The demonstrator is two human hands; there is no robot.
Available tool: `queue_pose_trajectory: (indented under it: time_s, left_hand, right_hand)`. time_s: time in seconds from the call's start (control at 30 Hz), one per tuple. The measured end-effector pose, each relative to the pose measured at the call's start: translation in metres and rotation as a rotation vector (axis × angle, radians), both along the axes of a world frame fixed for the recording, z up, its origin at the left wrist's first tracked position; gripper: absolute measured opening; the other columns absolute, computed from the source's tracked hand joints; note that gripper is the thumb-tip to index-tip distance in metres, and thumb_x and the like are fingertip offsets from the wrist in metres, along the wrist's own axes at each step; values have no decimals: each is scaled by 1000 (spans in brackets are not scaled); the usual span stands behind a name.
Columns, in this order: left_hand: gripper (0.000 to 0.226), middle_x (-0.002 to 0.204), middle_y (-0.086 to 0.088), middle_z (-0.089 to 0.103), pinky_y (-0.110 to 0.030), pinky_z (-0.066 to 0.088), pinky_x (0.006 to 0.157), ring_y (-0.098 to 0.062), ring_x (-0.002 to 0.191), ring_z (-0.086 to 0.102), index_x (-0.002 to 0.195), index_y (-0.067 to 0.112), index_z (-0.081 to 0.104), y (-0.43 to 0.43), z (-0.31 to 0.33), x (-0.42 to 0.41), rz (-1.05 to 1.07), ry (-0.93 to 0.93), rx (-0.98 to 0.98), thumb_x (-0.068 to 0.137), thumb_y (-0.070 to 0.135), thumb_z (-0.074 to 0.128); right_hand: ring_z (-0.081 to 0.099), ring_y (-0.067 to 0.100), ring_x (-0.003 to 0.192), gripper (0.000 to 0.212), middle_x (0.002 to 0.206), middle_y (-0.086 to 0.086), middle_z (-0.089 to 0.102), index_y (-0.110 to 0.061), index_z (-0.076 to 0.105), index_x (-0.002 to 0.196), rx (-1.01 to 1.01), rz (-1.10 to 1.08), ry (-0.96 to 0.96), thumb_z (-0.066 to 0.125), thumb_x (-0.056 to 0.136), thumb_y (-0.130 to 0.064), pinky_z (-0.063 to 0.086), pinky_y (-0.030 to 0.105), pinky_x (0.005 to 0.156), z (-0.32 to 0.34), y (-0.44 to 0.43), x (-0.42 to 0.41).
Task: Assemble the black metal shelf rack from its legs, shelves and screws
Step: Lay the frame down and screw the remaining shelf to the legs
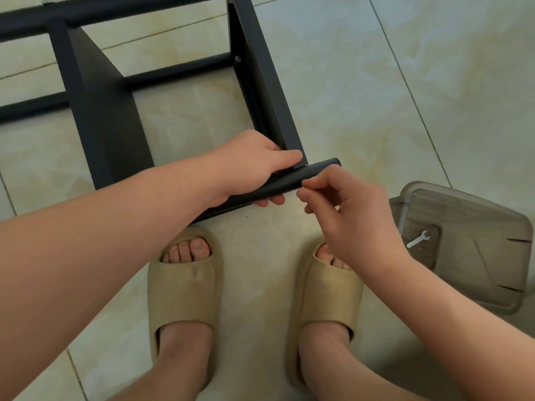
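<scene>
Head view, looking straight down at the tiled floor [376, 82]. The partly built black rack lies on its side on the floor: two flat shelves, a left shelf [101, 111] and a right shelf [269, 91], run toward the person from a far leg [101, 13] along the top edge of the frame. A second black tube [179, 73] crosses between the shelves, with a screw head [238, 59] visible where it meets the right shelf. The near leg [312, 172], a round black tube, lies across the near ends of the shelves, its capped end just past the corner of the right shelf. Left hand [252, 166]: grip closed around the near leg, fingers wrapped under the tube, thumb laid along the shelf corner. Right hand [347, 209]: fingers curled, thumb and forefinger tips pinched together just beside the near leg, below the shelf corner; cannot tell whether the grip has anything in it, too small to see. Both feet in beige slides, left slide [182, 299] and right slide [324, 299], planted just short of the near leg. On the floor at right, a grey translucent plastic box [469, 204]; a small white wrench [418, 239] lies in it.
</scene>
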State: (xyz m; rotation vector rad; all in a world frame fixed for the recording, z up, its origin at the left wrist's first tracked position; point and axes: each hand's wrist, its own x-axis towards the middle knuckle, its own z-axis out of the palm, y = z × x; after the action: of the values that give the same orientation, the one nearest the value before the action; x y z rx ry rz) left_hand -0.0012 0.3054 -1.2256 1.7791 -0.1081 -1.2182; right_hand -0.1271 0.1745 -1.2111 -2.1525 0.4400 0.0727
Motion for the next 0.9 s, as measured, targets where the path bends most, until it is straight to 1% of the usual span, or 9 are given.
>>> queue_pose_trajectory:
  time_s: [0.1,0.2,0.3,0.4,0.53,0.6,0.67,0.8,0.9]
  left_hand:
    - [34,83,-10,76,-33,61,61,-20,69,75,94,5,72,1,-1,2,-7,25,9,99,35,58]
    - [18,94,-10,76,-34,61,67,-21,77,75,104,6,72,10,1,9,-101,97,-22,96,19,61]
    - [30,107,-3,74,-30,55,63,-17,76,71,113,14,69,19,2,10,-255,63,-72,86,3,70]
    - [32,110,5,71,-29,52,58,-15,68,69,111,16,68,18,2,6,-257,-40,-79,83,3,74]
    - [29,107,8,72,-21,55,60,-12,64,72,108,15,70,17,0,5,-267,-147,-71,82,5,74]
    - [28,108,8,71,-18,53,61,-12,63,72,108,15,70,17,-1,4,-265,-176,-61,82,7,74]
    - [27,109,9,71,-17,52,61,-11,63,71,107,17,70,17,-3,3,-253,-188,-56,81,9,74]
    - [28,110,8,70,-17,53,63,-11,64,71,108,16,69,16,-3,4,-230,-185,-60,81,10,74]
    - [30,113,6,69,-21,53,64,-12,66,72,111,16,68,16,-3,5,-232,-182,-48,81,11,75]
  right_hand:
    - [68,8,73,3,73,-8,70,-11,70,92,-18,16,-16,73,91,-11,52,24,70,0,-2,1]
    - [66,9,75,6,73,-13,69,-15,72,91,-15,-5,-9,76,89,-11,49,15,68,1,-1,0]
    - [69,7,77,21,74,-9,72,-31,68,85,117,-70,37,77,88,-11,54,20,73,0,-2,-2]
    - [72,7,82,28,82,-12,74,-35,67,86,172,-59,39,74,90,-8,57,24,76,1,-3,-5]
    - [69,9,82,10,85,-9,72,-9,74,94,-90,69,-130,70,90,0,53,20,75,-3,-5,-7]
    - [67,9,82,7,84,-11,67,-4,74,93,-158,95,-166,70,90,2,51,18,72,-4,-5,-7]
    - [69,7,81,10,77,-13,69,-9,74,93,-63,20,-93,70,91,0,51,16,68,-3,-4,-9]
    - [72,11,69,19,78,1,74,-16,70,86,406,-280,25,69,91,2,55,17,67,-1,4,-3]
    - [72,11,68,20,79,0,74,-17,68,84,397,-268,13,69,91,1,55,18,68,0,6,-2]
